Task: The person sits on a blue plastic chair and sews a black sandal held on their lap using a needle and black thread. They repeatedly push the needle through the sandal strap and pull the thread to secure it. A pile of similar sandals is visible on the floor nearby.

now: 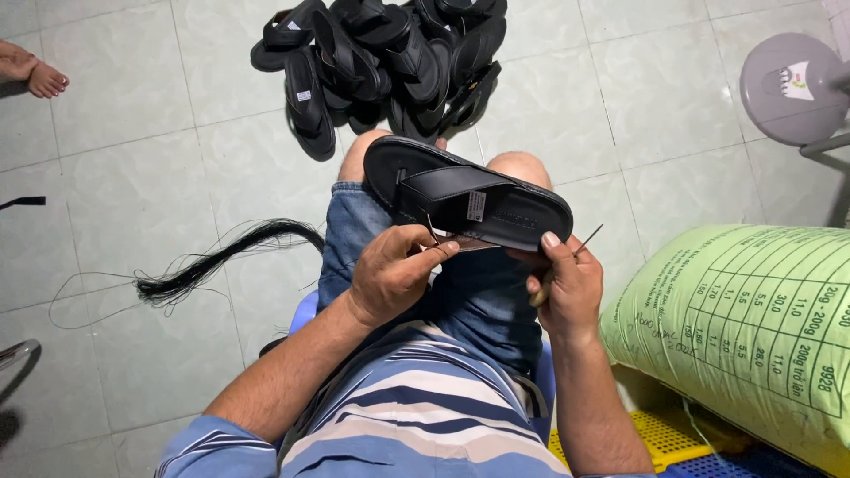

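Note:
A black sandal (469, 199) lies tilted across my knees, its wide strap facing up. My left hand (390, 274) pinches the sandal's near edge by the strap, fingers curled at the rim. My right hand (562, 288) grips the sandal's right end with the thumb on its sole edge. A thin metal needle or awl (587, 241) sticks out of that hand, pointing up and right. I sit on a blue stool (305, 312), wearing denim shorts and a striped shirt.
A pile of black sandals (385, 62) lies on the tiled floor ahead. A bundle of black thread (221, 257) trails to the left. A green sack (753, 327) sits at right above a yellow crate (660, 434). A grey stool (792, 88) and another person's foot (35, 75) are nearby.

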